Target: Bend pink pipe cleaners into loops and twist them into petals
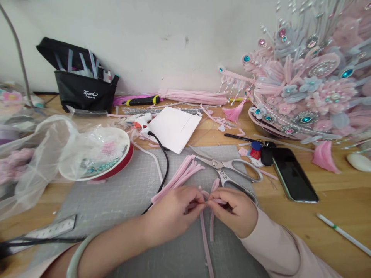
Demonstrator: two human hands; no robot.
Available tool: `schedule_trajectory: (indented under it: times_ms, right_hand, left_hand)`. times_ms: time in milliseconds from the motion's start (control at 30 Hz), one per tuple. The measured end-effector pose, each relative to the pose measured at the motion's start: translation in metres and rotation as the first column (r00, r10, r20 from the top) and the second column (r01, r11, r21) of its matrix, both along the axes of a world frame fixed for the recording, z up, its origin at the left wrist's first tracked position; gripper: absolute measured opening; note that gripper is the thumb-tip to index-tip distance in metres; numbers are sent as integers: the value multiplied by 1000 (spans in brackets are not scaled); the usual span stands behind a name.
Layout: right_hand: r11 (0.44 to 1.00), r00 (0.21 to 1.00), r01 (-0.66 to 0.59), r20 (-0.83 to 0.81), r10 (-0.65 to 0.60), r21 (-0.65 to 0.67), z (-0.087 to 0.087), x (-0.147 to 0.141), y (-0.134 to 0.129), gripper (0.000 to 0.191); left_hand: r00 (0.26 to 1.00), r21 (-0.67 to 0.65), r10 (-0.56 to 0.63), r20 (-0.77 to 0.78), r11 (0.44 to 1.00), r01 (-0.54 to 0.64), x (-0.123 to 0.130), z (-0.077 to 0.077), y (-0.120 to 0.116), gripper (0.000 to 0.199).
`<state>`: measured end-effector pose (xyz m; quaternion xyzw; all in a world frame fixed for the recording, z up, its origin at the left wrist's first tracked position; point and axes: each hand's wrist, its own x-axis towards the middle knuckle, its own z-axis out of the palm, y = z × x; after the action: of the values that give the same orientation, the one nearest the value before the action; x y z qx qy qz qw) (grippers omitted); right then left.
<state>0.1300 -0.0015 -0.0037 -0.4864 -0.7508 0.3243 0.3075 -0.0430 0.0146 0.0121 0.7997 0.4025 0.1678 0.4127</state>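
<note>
Above the grey cutting mat, both hands meet near the lower middle of the view. My left hand is closed, its thumb and forefinger pinching a pink fuzzy stem. Fingertip to fingertip with it, my right hand pinches the same pink fuzzy stems, whose ends hang down below the fingers. A looped end sticks up between the hands. Behind my left hand lies a bundle of pink stems. Silver scissors lie partly open just beyond my right hand.
At the left are a red-rimmed bowl of beads, a plastic bag and a black pouch. A glue gun with its black cord and a white card lie behind. A phone and a large pink beaded headdress are right.
</note>
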Motion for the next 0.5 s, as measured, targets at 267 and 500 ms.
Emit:
schedule_trajectory:
  times_ms: [267,500]
  right_hand:
    - [974,995,-52,-98,31,-220,-2,3,4,23]
    - [874,981,-186,42,188,450,5,11,2,22]
  left_hand:
    - [981,486,-158,-111,853,192,-5,-1,-5,20]
    - [898,-860,317,307,495,119,2,5,7,21]
